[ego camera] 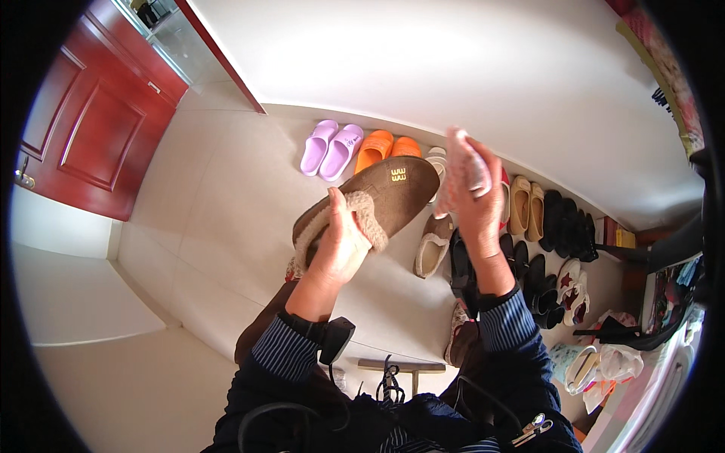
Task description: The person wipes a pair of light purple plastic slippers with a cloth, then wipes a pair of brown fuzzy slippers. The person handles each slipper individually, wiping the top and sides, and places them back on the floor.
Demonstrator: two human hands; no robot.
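Note:
A brown slipper with fleece trim [396, 189] is raised above the floor, with my left hand [340, 243] inside its opening and the thumb outside over the fleece. Its toe points up and to the right. To the right of the toe, my right hand [478, 198] holds a pink-and-white cloth [453, 175], blurred at its edges; the cloth and slipper look apart. The matching brown slipper [433, 246] rests on the floor below the cloth, its fleece-lined opening upward.
Lilac slides [340, 152] and orange slides [374, 150] stand along the white wall. Tan flats [520, 204], black shoes [535, 280] and white sneakers [569, 283] are at the right. A red door [102, 124] is at the upper left; a bin [572, 368] stands at the lower right.

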